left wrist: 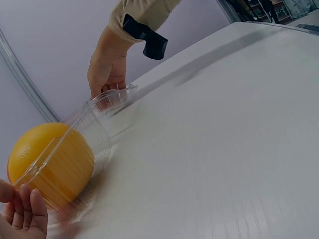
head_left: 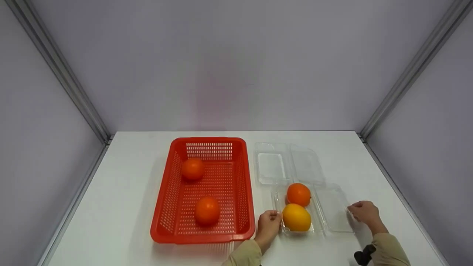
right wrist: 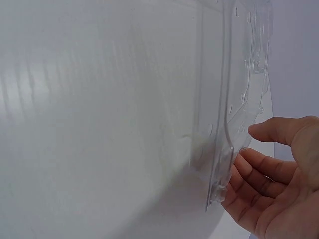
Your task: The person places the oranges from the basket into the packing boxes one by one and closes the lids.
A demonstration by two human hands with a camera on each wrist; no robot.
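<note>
A clear plastic clamshell container lies unfolded at the front right of the white table. Its tray holds an orange at the back and a yellower orange in front. At the tray's left rim, my left hand pinches the edge with thumb and fingers. My right hand holds the outer edge of the flat lid on the other side. In the right wrist view, the fingers curl under the lid edge and the thumb is above it.
A red plastic basket with two oranges inside stands left of the container. Behind the container lies another unfolded clear clamshell. Grey-white walls enclose the table at the back and both sides.
</note>
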